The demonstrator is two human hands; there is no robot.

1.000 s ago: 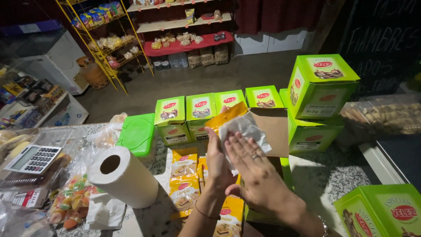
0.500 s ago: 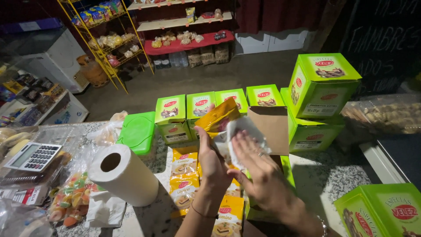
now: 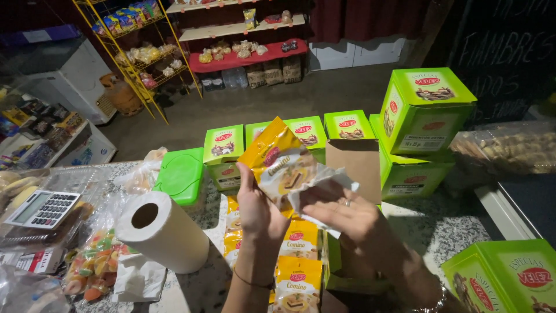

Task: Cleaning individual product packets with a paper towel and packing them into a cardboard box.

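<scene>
Shop counter: speckled stone top (image 3: 446, 226), crowded; shelves of bagged goods across the floor behind.
Packet: yellow spice sachet (image 3: 277, 155), held up over the counter, tilted, its upper corner pointing away from me.
Left hand: my left hand (image 3: 255, 208) closed round the sachet's lower edge from behind, thumb up along the side.
Right hand: my right hand (image 3: 347, 215), ring on one finger, fingers bent and pressing a white wipe (image 3: 321, 188) against the sachet's front; nothing else in it.
Below: more yellow sachets (image 3: 296, 278) lying in a loose row on the counter, right under my wrists.
Left of me: paper towel roll (image 3: 165, 232) on its side, a green lidded tub (image 3: 182, 174) behind it, a bag of coloured sweets (image 3: 92, 264), a calculator (image 3: 41, 208) further off.
Beyond: green cardboard boxes (image 3: 425, 110), some stacked, and an open brown carton (image 3: 354, 162) just behind the wipe.
Risk, grip: I hold the sachet by one edge only; a hard rub could twist it loose onto the row below.
Risk, seal: I judge that pressing a thin foil pack might crease or split it.
Risk, roll: lying on its side near the edge, a nudge from my elbow could set it rolling.
</scene>
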